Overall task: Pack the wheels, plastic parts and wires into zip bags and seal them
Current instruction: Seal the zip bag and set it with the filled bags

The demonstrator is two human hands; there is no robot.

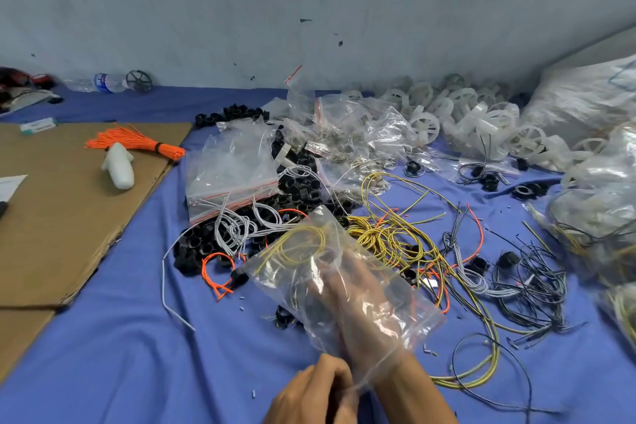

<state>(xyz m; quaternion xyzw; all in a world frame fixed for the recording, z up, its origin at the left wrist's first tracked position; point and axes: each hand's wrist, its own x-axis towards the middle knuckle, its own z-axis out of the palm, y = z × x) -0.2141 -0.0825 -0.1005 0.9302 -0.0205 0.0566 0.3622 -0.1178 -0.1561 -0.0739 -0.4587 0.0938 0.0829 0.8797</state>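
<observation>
A clear zip bag point(309, 258) is held low in the middle, with a coil of yellow wire point(299, 244) in its far end. My right hand point(358, 299) is pushed inside the bag up to the wrist; its fingers look loosely closed near a dark part, blurred by the plastic. My left hand point(309, 392) pinches the bag's mouth edge at the bottom. Loose yellow wires point(395, 234), grey wires point(237, 224), black wires point(530, 286), orange wires point(216, 272) and black plastic parts point(299, 182) lie on the blue cloth point(137, 354). White wheels point(457, 113) are heaped at the back right.
Empty zip bags point(234, 165) are piled in the middle, filled bags point(602, 203) at the right edge. Brown cardboard point(69, 200) on the left carries an orange wire bundle point(137, 143) and a white bottle point(118, 163). A water bottle point(106, 82) lies by the grey wall.
</observation>
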